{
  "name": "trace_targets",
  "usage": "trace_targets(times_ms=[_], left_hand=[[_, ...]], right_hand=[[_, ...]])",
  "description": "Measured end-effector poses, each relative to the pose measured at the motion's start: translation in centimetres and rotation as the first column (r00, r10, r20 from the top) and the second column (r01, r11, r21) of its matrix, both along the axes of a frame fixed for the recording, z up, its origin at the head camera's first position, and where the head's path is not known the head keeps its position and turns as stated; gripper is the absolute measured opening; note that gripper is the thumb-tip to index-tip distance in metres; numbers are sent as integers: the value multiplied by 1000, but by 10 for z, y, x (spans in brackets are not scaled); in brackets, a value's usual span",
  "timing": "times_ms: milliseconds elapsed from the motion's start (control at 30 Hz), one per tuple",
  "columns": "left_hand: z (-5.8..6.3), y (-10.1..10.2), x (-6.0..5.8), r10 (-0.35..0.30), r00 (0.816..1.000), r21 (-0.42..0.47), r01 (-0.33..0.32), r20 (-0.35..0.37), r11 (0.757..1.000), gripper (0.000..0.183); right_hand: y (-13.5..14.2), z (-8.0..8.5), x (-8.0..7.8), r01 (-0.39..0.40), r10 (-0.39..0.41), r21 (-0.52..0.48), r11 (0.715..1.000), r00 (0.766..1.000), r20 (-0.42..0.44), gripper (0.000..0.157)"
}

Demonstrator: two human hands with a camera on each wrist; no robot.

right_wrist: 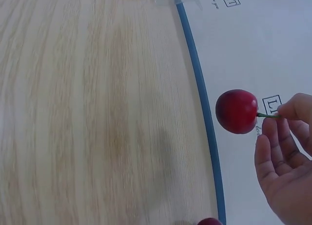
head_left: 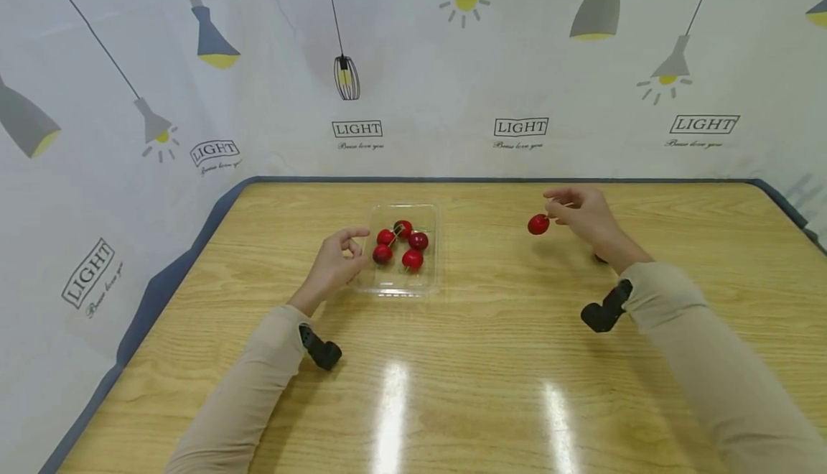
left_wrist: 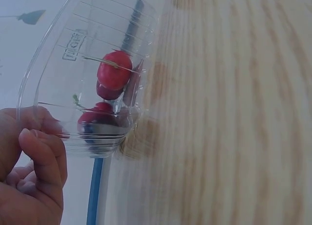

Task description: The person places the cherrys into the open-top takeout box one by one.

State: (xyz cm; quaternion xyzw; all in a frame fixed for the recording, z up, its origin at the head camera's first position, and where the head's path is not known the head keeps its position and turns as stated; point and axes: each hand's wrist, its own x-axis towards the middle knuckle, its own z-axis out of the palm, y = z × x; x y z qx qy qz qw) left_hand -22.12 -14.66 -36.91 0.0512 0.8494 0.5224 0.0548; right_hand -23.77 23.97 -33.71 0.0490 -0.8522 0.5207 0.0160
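Note:
My right hand [head_left: 584,217] pinches the stem of a red cherry [head_left: 538,224] between thumb and fingertips, above the right part of the table. In the right wrist view the cherry [right_wrist: 237,111] hangs off its green stem [right_wrist: 268,116], apart from the tabletop. A clear plastic container [head_left: 403,287] stands left of centre with several cherries [head_left: 412,259] in it, some with stems. At its left side, my left hand [head_left: 337,262] pinches the rim with thumb and forefinger; the left wrist view shows the hand [left_wrist: 36,171] at the container's edge.
Another dark cherry [head_left: 601,258] lies on the table, mostly hidden behind the right wrist; its top [right_wrist: 209,221] shows in the right wrist view. The wooden table [head_left: 478,359] ends at a blue edge before a lamp-printed backdrop [head_left: 426,93].

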Motion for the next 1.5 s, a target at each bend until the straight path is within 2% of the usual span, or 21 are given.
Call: trace_targets(times_ms=[233, 400, 800, 1033, 1067, 1267, 1500], left_hand=[[1, 1, 0, 0, 1000, -10, 0, -5, 1000, 45], [2, 1, 0, 7, 1000, -9, -7, -8, 1000, 45], [0, 0, 2, -6, 1000, 18, 6, -4, 1000, 45], [34, 12, 25, -8, 1000, 10, 8, 12, 1000, 45], [35, 12, 26, -9, 1000, 13, 9, 7, 1000, 45], [29, 10, 23, -27, 1000, 41, 28, -9, 999, 45], [25, 8, 21, -43, 999, 47, 44, -30, 998, 45]], right_hand=[[-18, 4, -1, -22, 22, -14, 1000, 999, 26, 36], [-30, 6, -3, -57, 57, -23, 998, 998, 9, 34], [-57, 11, -9, -76, 76, -70, 995, 997, -11, 34], [-75, 16, -13, -93, 93, -127, 988, 996, -9, 31], [-78, 16, -13, -98, 97, -130, 987, 995, -9, 30], [-94, 17, -13, -136, 135, -149, 979, 991, -18, 27], [-112, 16, -13, -178, 174, -122, 976, 984, -45, 25]])
